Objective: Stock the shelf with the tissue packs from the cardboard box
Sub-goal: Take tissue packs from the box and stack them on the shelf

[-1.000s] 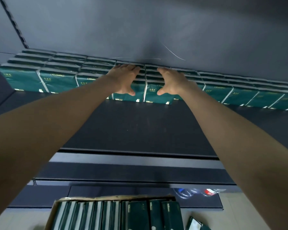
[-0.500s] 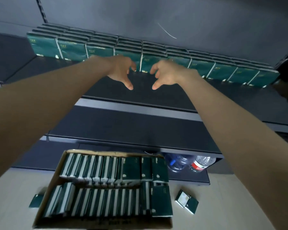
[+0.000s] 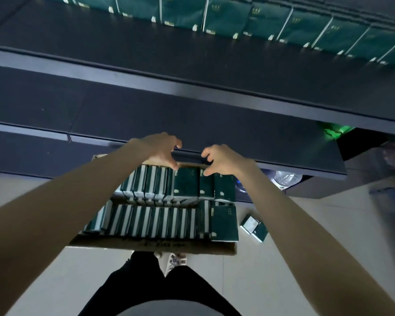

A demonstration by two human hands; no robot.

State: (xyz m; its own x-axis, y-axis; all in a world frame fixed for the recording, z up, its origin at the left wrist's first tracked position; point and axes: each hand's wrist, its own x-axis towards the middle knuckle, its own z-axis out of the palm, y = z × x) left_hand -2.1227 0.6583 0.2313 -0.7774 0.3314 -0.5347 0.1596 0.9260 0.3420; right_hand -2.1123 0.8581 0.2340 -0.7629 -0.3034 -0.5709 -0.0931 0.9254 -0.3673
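A cardboard box (image 3: 146, 244) on the floor holds several dark green tissue packs (image 3: 185, 187) in two rows. My left hand (image 3: 161, 149) and my right hand (image 3: 221, 159) hover above the far row of the box, fingers loosely curled, thumbs pointing inward, holding nothing. A row of several green tissue packs (image 3: 226, 17) stands on the upper dark shelf (image 3: 123, 44) at the top of the view.
Lower dark shelves (image 3: 146, 110) jut out between the stocked shelf and the box. A loose tissue pack (image 3: 254, 226) lies on the pale floor right of the box. Water bottles (image 3: 285, 177) sit under the lowest shelf. My legs and shoes are below the box.
Both hands came away from the packs on the upper shelf and dropped down to just above the box. The view tilted downward with them.
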